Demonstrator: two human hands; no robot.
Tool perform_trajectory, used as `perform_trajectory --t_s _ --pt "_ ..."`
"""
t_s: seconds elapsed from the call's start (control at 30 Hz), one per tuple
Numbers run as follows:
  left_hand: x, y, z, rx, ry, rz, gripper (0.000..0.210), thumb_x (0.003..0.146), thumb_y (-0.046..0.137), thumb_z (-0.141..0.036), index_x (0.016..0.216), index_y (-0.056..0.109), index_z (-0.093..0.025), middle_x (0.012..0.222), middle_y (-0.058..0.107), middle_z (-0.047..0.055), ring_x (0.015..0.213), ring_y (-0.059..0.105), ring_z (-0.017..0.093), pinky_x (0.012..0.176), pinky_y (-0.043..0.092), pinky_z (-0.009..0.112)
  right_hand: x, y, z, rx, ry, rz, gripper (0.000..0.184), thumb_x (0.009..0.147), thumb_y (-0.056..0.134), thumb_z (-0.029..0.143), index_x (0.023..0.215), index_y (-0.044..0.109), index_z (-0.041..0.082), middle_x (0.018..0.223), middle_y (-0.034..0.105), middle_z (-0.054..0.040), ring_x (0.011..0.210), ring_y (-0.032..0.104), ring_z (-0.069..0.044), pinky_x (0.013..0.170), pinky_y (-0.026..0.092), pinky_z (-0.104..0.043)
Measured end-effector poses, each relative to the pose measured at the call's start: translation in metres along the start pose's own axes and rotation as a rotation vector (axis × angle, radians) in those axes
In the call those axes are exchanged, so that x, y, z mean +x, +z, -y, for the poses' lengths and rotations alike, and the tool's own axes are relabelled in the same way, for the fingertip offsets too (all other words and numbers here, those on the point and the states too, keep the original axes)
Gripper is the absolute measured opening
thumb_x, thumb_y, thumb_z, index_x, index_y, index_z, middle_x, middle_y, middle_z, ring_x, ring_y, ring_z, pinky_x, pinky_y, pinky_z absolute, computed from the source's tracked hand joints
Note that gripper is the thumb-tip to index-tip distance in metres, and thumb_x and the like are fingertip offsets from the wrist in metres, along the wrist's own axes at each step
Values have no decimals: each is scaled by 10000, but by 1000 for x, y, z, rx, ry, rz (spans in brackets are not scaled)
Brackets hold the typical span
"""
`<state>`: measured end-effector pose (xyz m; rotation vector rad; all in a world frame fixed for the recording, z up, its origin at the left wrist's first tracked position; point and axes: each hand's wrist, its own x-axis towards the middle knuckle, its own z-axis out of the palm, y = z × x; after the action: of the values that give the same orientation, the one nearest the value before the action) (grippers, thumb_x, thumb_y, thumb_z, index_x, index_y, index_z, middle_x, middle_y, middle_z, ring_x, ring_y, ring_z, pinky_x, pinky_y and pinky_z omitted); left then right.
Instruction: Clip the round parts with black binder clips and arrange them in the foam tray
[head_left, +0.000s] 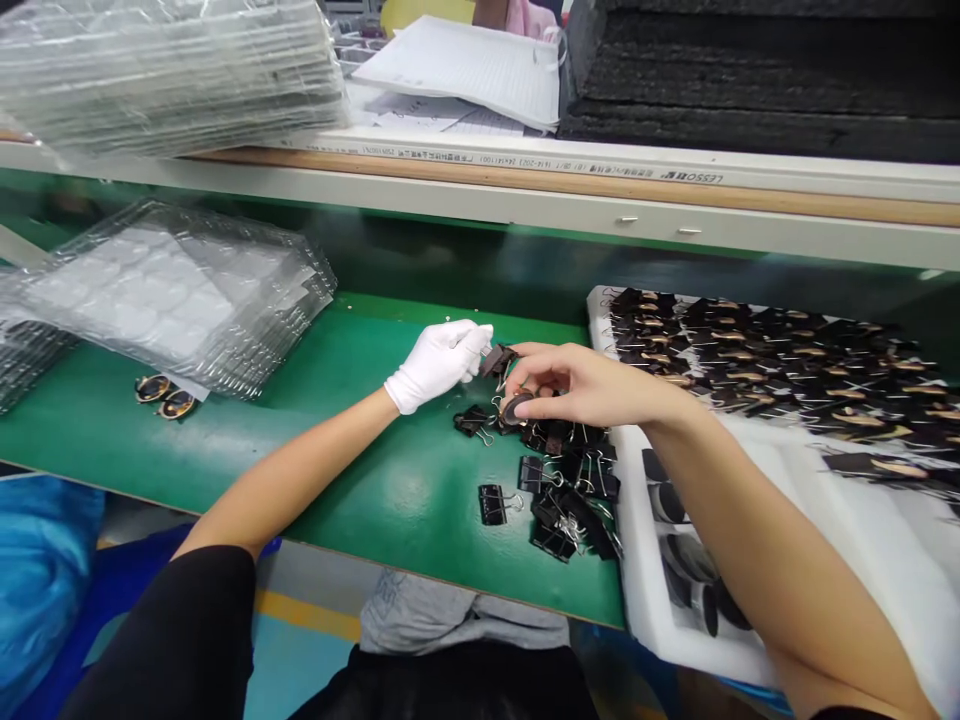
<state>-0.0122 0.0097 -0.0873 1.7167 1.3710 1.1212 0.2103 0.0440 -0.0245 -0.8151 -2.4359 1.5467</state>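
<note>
My left hand point(442, 362), in a white glove, is closed on the wire handles of a black binder clip point(497, 360). Just right of it, my bare right hand point(574, 385) pinches a round dark lens point(516, 407) between thumb and fingers; what else those fingers hold is hidden. The clip's far end is close to the right fingers, and I cannot tell whether they touch. Under and in front of the hands lies a loose pile of black binder clips point(553, 525). A single clip point(493, 505) lies apart on the green tabletop point(397, 500).
On the right, a white foam tray point(634, 560) holds rows of clipped dark pieces point(750, 345) and loose dark lenses point(686, 555). Stacked clear plastic trays point(172, 290) and round sunglasses point(165, 395) lie left. A shelf point(450, 185) carrying papers point(469, 70) and black foam point(757, 90) runs across the back.
</note>
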Motion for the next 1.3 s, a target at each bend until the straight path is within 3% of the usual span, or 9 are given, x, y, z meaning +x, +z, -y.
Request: perform_trajectory --t_s 0.1,0.27,0.4,0.6,0.7,0.9,1.03,1.13,1.3 --pt "-3 2 -4 1 -104 104 505 1017 437 -566 673 521 -206 561 584 -11 497 552 126 553 448 269 6 7 -3 0 23 -44 376 767 799 529 933 768 193 851 743 -56 658 620 -160 607 485 -294" --pt "-6 -11 -10 119 -163 285 584 1023 301 -636 803 624 -202 666 665 3 512 559 131 605 469 296 7 8 -7 -13 50 -108 391 710 842 531 869 779 180 705 706 -30 594 587 -150 572 458 -281" --pt "-8 -17 -18 314 -70 302 510 915 522 -653 688 577 -199 649 630 1 581 536 141 554 379 271 4 6 -6 -23 32 -106 351 723 836 524 855 797 201 685 696 -14 574 564 -144 552 435 -278" --pt "-6 -16 -18 184 -64 395 435 878 587 -528 612 522 -190 563 482 -37 529 437 104 506 282 247 -1 2 -2 4 13 5 285 776 807 482 880 813 217 814 749 -31 654 611 -154 582 466 -284" --pt "-3 -20 -13 153 -26 307 505 878 568 -554 543 462 -191 532 416 -40 533 381 99 518 266 252 -1 -1 -2 133 33 -79 324 712 869 504 857 811 219 910 771 -48 749 665 -180 628 509 -293" --pt "-2 -28 -9 30 -46 33 512 902 570 -597 598 576 -185 483 474 -40 492 432 101 526 341 255 11 -2 -10 627 159 -571 473 560 976 509 855 758 210 900 744 -41 777 657 -162 628 516 -277" --pt "-8 -20 -16 -13 -38 -35 483 906 592 -569 612 604 -186 468 481 -45 469 431 95 524 360 255 24 10 -16 885 99 -639 468 569 969 514 870 695 283 987 740 5 962 674 -200 735 548 -314" --pt "-12 -8 -22 -54 -41 -103 443 913 584 -545 647 624 -193 475 491 -47 472 440 97 532 375 259 30 27 -16 965 95 -685 456 616 930 571 873 656 313 1109 732 26 1114 642 -229 808 540 -340" --pt "-17 9 -26 11 36 -196 438 915 557 -568 663 581 -211 507 510 -45 506 455 105 566 394 269 31 52 -5 1013 54 -736 521 615 896 655 955 655 343 1231 698 32 1183 599 -226 880 524 -341"
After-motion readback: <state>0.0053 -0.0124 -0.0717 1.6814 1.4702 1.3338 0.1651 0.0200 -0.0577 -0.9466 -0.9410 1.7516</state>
